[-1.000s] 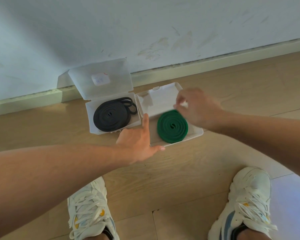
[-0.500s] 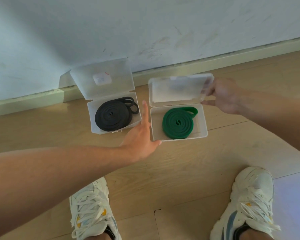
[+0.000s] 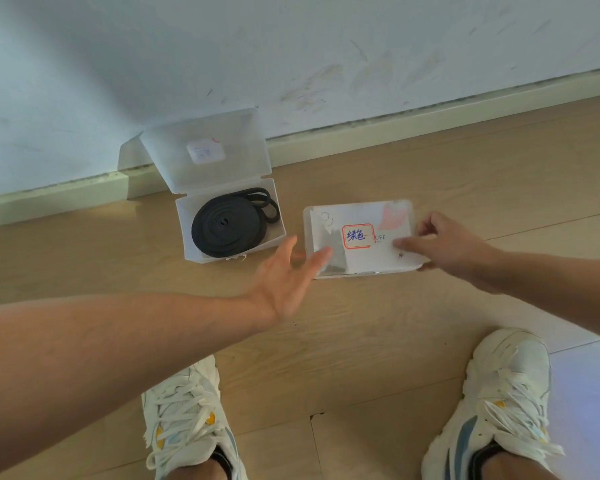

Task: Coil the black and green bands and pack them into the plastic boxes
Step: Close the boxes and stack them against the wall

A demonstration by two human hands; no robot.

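We see two plastic boxes on the wooden floor (image 3: pixel 361 323). The left box (image 3: pixel 229 233) is open, with its clear lid (image 3: pixel 208 150) tipped back toward the wall (image 3: pixel 291 46). One black band (image 3: pixel 227 226) lies coiled inside it, with a loose loop at the far right corner. The lid has one small white sticker, but we cannot read it.

The right box (image 3: pixel 361 237) has its lid down. We cannot see a green band; the closed lid hides what is inside. On that lid there is one white label (image 3: pixel 358 236) with a red border and blue writing that reads "绿色". Just right of it we can read the letters "UFF". A pink smear sits at the far right corner.

Our left hand (image 3: pixel 284 275) is spread with straight fingers (image 3: pixel 321 254), and the fingertips lie over the near left corner of the closed box. Our right hand (image 3: pixel 447 244) grips the right end of that box, thumb on the lid.

Two white sneakers (image 3: pixel 187 417) show near us, one under each arm
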